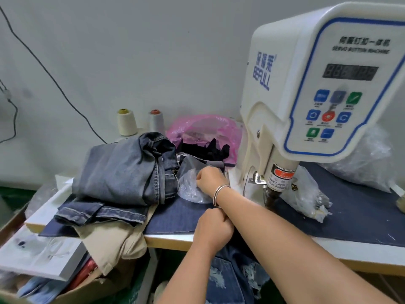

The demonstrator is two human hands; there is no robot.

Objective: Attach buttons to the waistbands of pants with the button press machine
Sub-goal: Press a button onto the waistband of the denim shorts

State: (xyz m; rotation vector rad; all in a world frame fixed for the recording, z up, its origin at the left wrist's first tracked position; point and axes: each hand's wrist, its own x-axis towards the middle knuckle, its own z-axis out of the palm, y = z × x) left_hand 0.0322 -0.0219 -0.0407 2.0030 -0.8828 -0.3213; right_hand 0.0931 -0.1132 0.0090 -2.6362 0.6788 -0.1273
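Head view, the only one: fetch step was in hand, no pressing yet. Right hand (209, 179), wrist ringed by bangles (220, 195), reached across to frame centre, fingers curled into a clear plastic bag (192, 189) lying on the dark cloth mat (182, 220); it looked to be pinching the bag or something inside, presumably buttons, but the contents were too blurred to tell. Left hand (213, 229) sat at the front table edge (166, 240), lower centre, clenched; whether it gripped the denim below I cannot tell, the right forearm hid that spot. Pants due for buttons: distressed jeans (234, 279) hung under the table edge at bottom centre, seemingly on the lap, waistband not visible. Folded jeans pile (122, 172) lay left of centre, touching the bag. Button press machine (306, 88) filled the upper right, its punch head (278, 183) just right of the right wrist, nothing under it.

Judgement: next move called for lifting a button out of the bag, seating it at the punch, then pulling the waistband up flat under the head, fingers kept off the die.
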